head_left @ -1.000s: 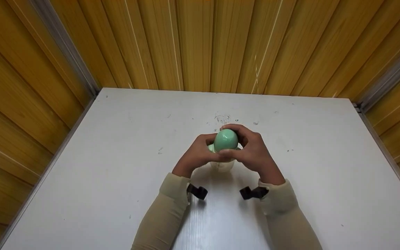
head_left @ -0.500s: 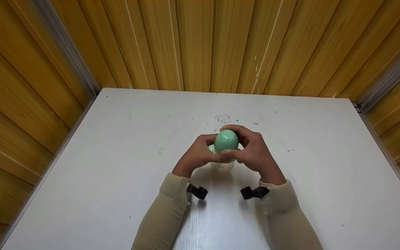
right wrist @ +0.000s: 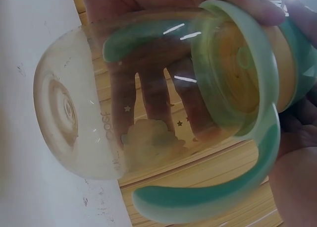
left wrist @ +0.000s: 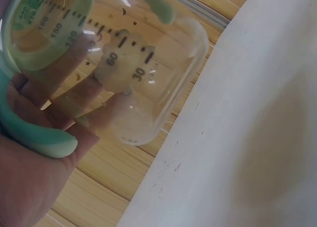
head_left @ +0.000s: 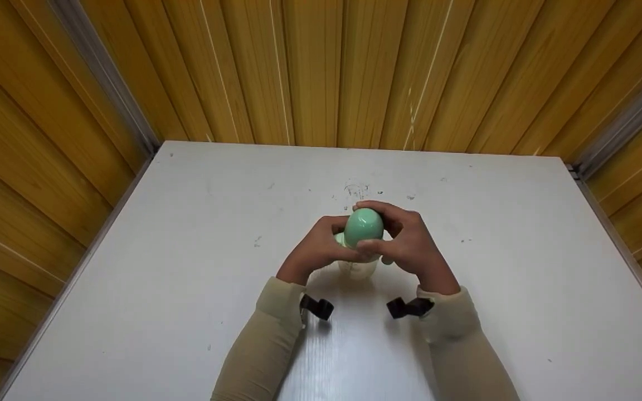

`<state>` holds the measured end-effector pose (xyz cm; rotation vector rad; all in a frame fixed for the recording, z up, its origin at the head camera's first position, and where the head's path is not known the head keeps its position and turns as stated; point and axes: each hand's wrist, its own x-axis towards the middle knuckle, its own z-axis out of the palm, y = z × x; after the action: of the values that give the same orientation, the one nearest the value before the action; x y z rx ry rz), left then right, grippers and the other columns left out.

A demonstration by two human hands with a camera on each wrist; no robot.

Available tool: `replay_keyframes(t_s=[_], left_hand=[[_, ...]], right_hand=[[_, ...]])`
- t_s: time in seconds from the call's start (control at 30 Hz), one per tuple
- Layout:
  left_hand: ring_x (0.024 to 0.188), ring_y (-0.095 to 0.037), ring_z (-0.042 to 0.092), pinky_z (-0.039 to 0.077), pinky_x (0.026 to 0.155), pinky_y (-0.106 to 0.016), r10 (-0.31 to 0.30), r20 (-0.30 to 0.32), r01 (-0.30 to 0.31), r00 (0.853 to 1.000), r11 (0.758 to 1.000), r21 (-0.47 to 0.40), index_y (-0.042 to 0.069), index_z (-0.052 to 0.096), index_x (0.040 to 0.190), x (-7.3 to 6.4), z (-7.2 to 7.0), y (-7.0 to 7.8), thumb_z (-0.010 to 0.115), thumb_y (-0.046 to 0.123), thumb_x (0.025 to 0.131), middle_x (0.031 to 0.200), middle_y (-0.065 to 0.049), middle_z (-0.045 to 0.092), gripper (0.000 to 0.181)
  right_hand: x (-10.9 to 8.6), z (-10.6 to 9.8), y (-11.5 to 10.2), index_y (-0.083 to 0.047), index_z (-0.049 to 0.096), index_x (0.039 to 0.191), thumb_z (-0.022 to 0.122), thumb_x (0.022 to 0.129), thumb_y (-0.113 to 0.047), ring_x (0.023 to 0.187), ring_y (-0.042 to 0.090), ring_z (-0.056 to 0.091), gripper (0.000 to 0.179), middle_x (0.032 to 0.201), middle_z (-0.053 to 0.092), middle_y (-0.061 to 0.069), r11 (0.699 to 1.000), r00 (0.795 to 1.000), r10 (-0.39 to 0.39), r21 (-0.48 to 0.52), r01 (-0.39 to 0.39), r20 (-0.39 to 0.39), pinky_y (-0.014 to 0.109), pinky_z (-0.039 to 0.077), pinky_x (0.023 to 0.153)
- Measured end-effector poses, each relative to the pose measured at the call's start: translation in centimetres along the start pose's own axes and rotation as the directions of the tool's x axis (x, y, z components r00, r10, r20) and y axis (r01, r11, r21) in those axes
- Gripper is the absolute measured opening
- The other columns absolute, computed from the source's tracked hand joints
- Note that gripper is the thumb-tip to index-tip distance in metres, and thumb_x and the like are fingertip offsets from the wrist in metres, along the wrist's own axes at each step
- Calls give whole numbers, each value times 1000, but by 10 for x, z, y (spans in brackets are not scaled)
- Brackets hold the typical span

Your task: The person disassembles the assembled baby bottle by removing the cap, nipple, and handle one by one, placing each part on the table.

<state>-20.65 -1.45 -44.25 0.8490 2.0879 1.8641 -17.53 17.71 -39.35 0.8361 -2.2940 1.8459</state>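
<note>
A clear baby bottle (head_left: 357, 271) with printed measuring marks is held over the table between both hands. My left hand (head_left: 316, 244) grips it below the cap, its fingers showing through the clear wall in the right wrist view. The smooth green domed cap (head_left: 363, 225) tops the bottle, and my right hand (head_left: 410, 240) holds it, thumb at the near side and fingers behind. A pale green collar (right wrist: 270, 73) rings the bottle's neck. From it curve two-tone green handles, one handle (right wrist: 208, 202) hanging free of the fingers in the right wrist view. Through the wall no liquid shows.
A white table (head_left: 187, 267) with small dark scuffs lies beneath the hands. Yellow wood-look panels (head_left: 310, 72) stand behind it and at both sides. A black wrist mount (head_left: 316, 307) sticks out from the left cuff, another from the right.
The cap and right hand have shifted very slightly right and toward me. A pale handle tip now shows more below the right thumb. The left hand stays nearly still.
</note>
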Motion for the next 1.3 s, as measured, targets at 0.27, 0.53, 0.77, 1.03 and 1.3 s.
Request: replay_keyframes(t_s=[0.27,0.53,0.77,1.03,1.3], left_hand=[[93,-15,61,52,86,-36,-7,0,7,1000,1000,-17,18,73,106,1,1,-1,86,14,68,101,1,72,40],[95,-15,61,51,89,-36,-1,11,1,1000,1000,-11,18,73,107,2,1,1,86,15,68,103,1,72,40],[95,-17,62,52,87,-37,12,19,-12,1000,1000,-5,19,73,106,1,-1,-1,87,20,67,104,1,72,41],[96,-18,64,53,88,-37,5,31,-4,1000,1000,-23,18,72,108,0,-1,-1,86,17,68,104,-1,72,43],[93,-18,63,52,88,-38,-36,24,36,999,999,-12,22,72,107,0,0,-3,86,20,67,102,1,72,42]], right_hand=[[0,-1,1,-7,64,124,81,72,2,108,18,64,55,119,68,10,999,1000,-13,37,14,-8,26,52,92],[0,-1,0,-6,63,127,79,74,4,110,17,64,56,122,67,14,998,1000,-23,55,23,-11,27,52,93],[0,-1,0,-4,59,132,78,74,5,114,16,64,61,125,65,16,998,1000,-23,62,25,-19,26,51,95],[-1,-2,-1,-5,58,134,78,75,4,116,17,63,63,127,64,14,996,999,10,85,-7,-42,26,51,95],[0,-3,-2,-5,57,134,77,74,7,116,17,63,65,129,64,12,996,996,24,90,-16,-86,26,50,96]])
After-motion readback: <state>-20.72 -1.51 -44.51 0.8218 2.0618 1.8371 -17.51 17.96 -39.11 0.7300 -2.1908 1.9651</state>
